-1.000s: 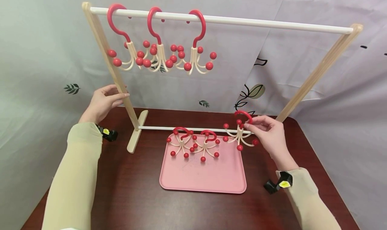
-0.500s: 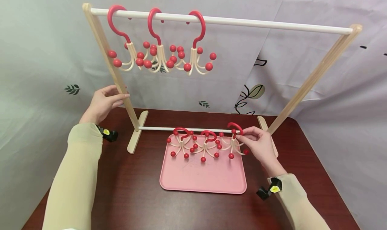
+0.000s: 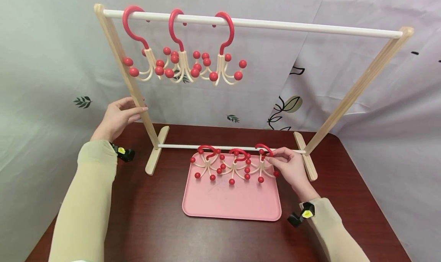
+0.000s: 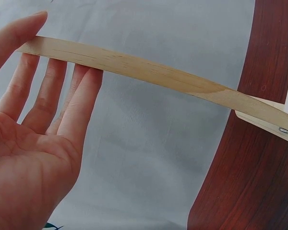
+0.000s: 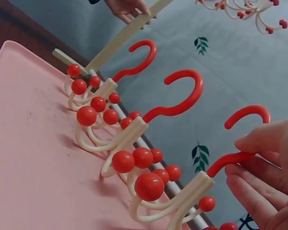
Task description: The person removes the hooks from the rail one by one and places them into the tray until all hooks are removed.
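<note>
My left hand (image 3: 115,116) holds the rack's left wooden post (image 4: 149,74), thumb on one side and fingertips on the other. Between thumb and fingers, my right hand (image 3: 289,166) pinches the red hook of a hanger (image 5: 197,189), whose pale curved arms end in red balls. This hanger stands at the right end of a pink tray (image 3: 231,204). Beside it, a middle hanger (image 3: 234,170) and a left hanger (image 3: 206,166) stand upright in a row along the tray's back part, hooks up.
Three similar hangers hang on the left half of the white top rod (image 3: 310,27), one being the leftmost hanger (image 3: 149,59). The rack's right post (image 3: 358,89) rises from a wooden foot (image 3: 310,168). A white lower rod (image 3: 179,146) runs behind the tray on the dark red table (image 3: 155,223).
My right hand has brought the hanger left and down, from beside the tray onto its right end next to the middle hanger. The left hand stays on the post.
</note>
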The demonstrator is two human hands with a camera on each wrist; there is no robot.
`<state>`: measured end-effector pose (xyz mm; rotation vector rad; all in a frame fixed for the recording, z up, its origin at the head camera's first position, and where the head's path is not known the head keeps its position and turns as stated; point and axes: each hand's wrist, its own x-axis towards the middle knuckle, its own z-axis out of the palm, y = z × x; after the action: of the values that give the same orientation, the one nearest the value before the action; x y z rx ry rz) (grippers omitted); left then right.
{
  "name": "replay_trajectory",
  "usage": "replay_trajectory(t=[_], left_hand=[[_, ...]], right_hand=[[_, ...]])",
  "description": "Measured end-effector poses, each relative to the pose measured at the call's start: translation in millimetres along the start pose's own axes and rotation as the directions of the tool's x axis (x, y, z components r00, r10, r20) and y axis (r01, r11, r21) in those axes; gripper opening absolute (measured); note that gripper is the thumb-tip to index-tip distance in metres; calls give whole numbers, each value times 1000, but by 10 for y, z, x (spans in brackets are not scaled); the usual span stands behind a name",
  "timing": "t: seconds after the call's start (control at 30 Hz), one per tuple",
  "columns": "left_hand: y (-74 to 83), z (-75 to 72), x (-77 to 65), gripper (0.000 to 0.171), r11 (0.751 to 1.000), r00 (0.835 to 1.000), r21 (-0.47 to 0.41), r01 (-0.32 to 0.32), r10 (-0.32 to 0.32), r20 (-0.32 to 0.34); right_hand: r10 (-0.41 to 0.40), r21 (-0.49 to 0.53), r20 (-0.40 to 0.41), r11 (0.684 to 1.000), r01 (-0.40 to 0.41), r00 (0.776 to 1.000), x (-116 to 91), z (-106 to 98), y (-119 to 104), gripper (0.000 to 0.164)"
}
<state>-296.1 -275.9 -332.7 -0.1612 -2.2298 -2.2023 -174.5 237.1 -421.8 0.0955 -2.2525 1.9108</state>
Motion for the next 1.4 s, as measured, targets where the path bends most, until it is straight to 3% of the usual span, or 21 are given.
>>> replay_trajectory(t=[0.4, 0.87, 1.4], left_hand=[[6, 6, 0, 46, 1000, 1000, 18, -1, 1, -8], [3, -1, 5, 46, 1000, 1000, -2, -3, 3, 3], [-2, 11, 5, 44, 999, 1000, -19, -26, 26, 6]], right_hand=[[46, -47, 12, 998, -46, 999, -20, 56, 82, 26], [45, -37, 29, 998, -44, 999, -17, 19, 126, 33], [35, -35, 48, 999, -34, 998, -34, -73, 23, 36]])
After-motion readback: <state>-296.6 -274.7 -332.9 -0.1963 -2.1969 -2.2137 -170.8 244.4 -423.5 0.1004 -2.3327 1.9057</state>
